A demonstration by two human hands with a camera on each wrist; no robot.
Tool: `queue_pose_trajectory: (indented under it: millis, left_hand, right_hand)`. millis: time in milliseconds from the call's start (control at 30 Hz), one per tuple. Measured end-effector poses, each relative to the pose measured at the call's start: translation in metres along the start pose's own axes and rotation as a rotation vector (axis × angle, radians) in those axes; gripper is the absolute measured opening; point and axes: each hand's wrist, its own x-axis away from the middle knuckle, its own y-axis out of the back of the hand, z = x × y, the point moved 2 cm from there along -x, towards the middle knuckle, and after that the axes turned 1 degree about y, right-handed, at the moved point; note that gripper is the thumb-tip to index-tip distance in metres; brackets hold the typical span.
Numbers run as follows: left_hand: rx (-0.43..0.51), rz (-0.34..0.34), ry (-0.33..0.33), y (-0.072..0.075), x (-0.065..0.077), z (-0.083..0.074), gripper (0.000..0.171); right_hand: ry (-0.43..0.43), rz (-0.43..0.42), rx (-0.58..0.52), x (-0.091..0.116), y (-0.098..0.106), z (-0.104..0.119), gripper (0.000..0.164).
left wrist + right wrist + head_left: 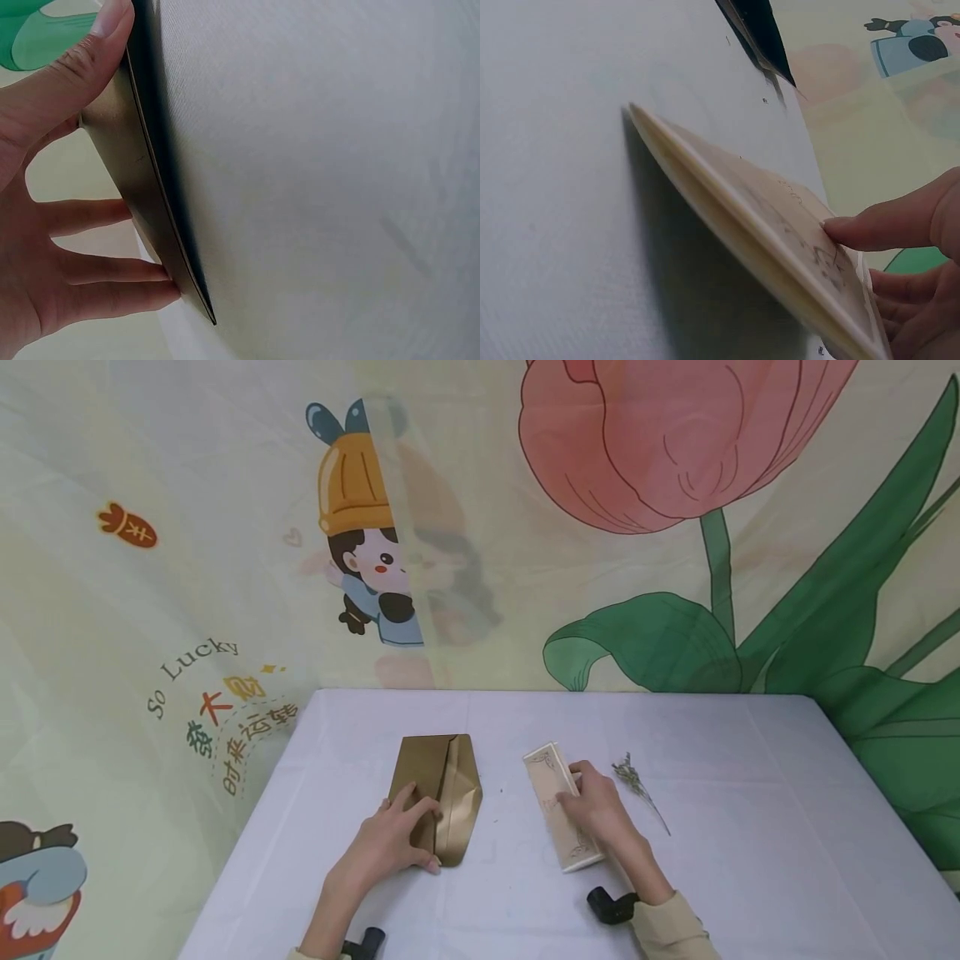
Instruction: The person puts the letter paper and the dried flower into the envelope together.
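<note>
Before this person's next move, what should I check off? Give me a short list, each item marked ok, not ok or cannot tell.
1. Right hand holds the printed card: ok, thumb on its printed face.
2. Left hand on the gold envelope: ok, fingers touch it.
3. Card and envelope apart: ok, white cloth shows between them.
4. Sprig apart from the right hand: ok, it lies to that hand's right.
5. Card wholly off the cloth: cannot tell; it looks tilted in the right wrist view.
6. Envelope mouth open: cannot tell from these angles.
</note>
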Motion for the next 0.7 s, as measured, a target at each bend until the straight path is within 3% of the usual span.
queue_pose_trajectory:
  millis: [233,700]
  left_hand:
    - [0.005,0.008,0.016,0.0001,0.0000,-0.0003,0.070]
    - [0.007,0.000,0.012,-0.0002,0.0014,0.0000,0.070]
  right_hand:
    - [0.017,0.000,0.012,-0.0017,0.0012,-0.0002,0.051]
    - [0.018,0.032,-0.083,-0.0008,0.0047,-0.0008,0.041]
